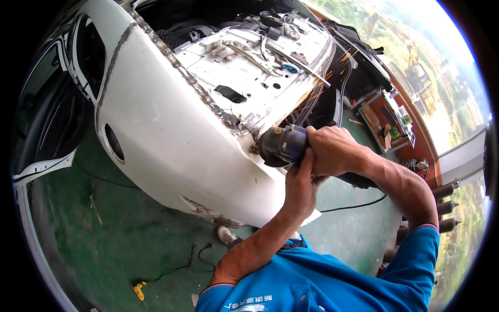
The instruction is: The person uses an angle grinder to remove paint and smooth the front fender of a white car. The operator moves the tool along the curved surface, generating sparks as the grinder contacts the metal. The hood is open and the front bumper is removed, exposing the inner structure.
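Both my hands grip a dark angle grinder (285, 144) at the rear corner of a white car body (171, 135). My right hand (335, 150) closes round its body from the right. From below, my left hand (300, 188) is wrapped against the same tool, fingers partly hidden. The grinder's head meets the bare, scraped metal seam beside the opened boot area. Orange sparks fly from there up and to the right, over the white metal panel (208, 73). The disc itself is hidden behind the tool.
Gloves (221, 51), locking pliers (254, 60) and a metal bar lie on the panel. An open car door (49, 117) stands at the left. A yellow power tool (139, 292) with a cord lies on the green floor. At the right are a workbench (387, 117) and dark gas cylinders (446, 208).
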{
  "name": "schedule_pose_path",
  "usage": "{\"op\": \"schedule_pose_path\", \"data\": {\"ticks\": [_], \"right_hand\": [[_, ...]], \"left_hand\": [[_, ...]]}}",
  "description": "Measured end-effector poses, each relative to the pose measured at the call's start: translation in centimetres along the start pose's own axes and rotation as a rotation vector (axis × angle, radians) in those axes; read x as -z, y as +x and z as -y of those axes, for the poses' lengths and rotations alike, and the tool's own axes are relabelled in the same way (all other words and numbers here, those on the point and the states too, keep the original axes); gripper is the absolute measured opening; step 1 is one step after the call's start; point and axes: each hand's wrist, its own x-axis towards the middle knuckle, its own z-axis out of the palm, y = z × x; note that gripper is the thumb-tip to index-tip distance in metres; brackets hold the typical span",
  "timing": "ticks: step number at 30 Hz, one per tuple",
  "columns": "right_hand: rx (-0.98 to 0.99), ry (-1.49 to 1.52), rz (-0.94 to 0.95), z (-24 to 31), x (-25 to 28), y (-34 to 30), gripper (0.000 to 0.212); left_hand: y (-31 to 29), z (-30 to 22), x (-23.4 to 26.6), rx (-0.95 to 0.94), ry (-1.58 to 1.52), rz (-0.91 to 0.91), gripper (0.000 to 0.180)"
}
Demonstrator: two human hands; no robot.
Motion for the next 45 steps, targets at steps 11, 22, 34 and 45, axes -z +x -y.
{"op": "schedule_pose_path", "data": {"ticks": [11, 22, 34, 45], "right_hand": [[-0.032, 0.005, 0.01, -0.1, 0.3, 0.6, 0.041], [-0.038, -0.014, 0.039, 0.0, 1.0, 1.2, 0.044], [-0.066, -0.028, 0.062, 0.9, 2.2, 1.0, 0.045], [-0.057, -0.056, 0.082, 0.3, 2.0, 1.6, 0.043]], "left_hand": [[0.5, -0.5, -0.1, 0.036, -0.022, 0.013, 0.05], [0.7, -1.3, -0.6, 0.048, -0.021, 0.013, 0.049], [0.7, -1.6, -0.7, 0.068, -0.044, 0.036, 0.053], [1.0, -1.7, -1.0, 0.086, -0.048, 0.026, 0.057]]}}
